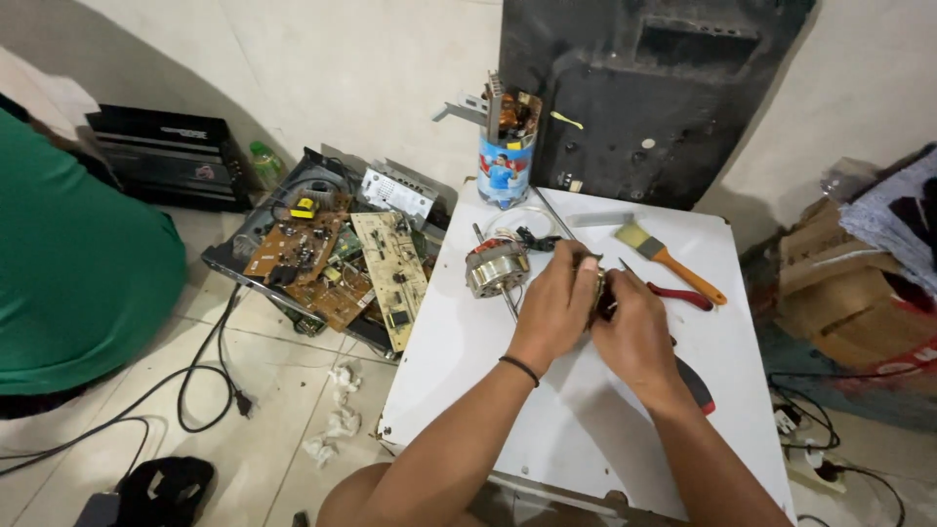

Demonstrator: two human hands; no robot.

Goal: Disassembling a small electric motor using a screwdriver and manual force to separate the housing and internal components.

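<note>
Small metal part (pixel 598 291) at centre of frame, pinched between both hands above the white tabletop (pixel 586 420); mostly hidden by fingers, kind not discernible. Left hand (pixel 556 304) curled closed around the part from the left side, black band on the wrist. Right hand (pixel 634 327) closed against the part from the right side, fingers bent inward, touching the left hand.

Surface: flat white tabletop, occupying centre and lower right of frame, scuffed. Pale tiled floor (pixel 264 390) to lower left; plain light wall (pixel 342 68) across the top.

On the tabletop, just left of the hands: small electric motor (pixel 496 266) with wires. Just right of the hands: red-handled pliers (pixel 678 295), partly covered by the right hand. Upper right of the hands: paintbrush (pixel 669 259) with orange handle. At the tabletop's far edge: blue can (pixel 506 156) filled with tools. Behind it, upper centre: large black panel (pixel 634 98) leaning on the wall.

Left of the tabletop, on the floor: tray of circuit boards (pixel 337 263), black cable (pixel 200 381), crumpled paper scraps (pixel 337 410). Far left edge: another person in a green shirt (pixel 68 263). Right edge: cardboard boxes (pixel 839 283).
</note>
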